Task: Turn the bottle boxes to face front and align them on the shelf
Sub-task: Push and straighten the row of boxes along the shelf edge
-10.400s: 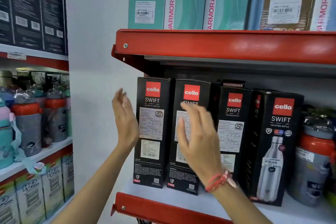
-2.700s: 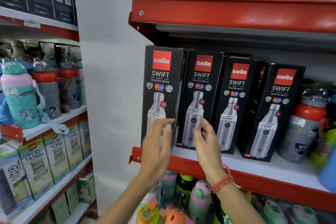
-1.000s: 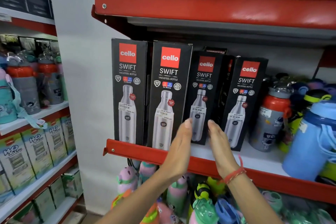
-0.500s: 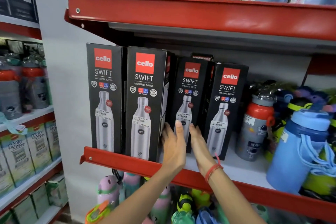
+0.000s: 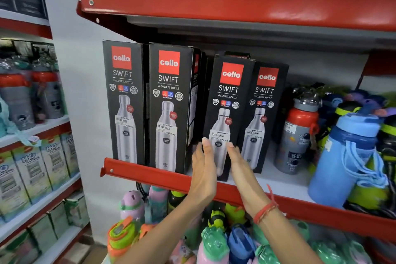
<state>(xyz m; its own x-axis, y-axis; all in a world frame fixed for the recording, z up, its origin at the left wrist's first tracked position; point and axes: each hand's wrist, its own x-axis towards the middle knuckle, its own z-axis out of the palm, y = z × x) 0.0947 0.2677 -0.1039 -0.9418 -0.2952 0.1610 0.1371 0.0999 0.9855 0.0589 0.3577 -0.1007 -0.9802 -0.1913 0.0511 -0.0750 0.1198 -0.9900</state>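
Note:
Four black cello SWIFT bottle boxes stand on the white shelf with a red front lip (image 5: 150,172), all with the bottle picture facing me. The first box (image 5: 123,100) and second box (image 5: 169,107) sit side by side at the lip. The third box (image 5: 227,96) leans slightly and stands a little further back, with a dark gap to the second. The fourth box (image 5: 264,111) touches its right side. My left hand (image 5: 203,169) lies flat against the third box's lower left edge and my right hand (image 5: 240,167) against its lower right, clasping it between them.
A grey bottle with a red lid (image 5: 300,133) and a blue bottle (image 5: 347,156) crowd the shelf right of the boxes. The red shelf above (image 5: 235,6) hangs low over the box tops. Colourful children's bottles (image 5: 214,242) fill the level below. Another shelving unit (image 5: 32,167) stands left.
The third box has come forward toward the lip between my hands and now stands level with the fourth. Both hands have closed in on its lower sides.

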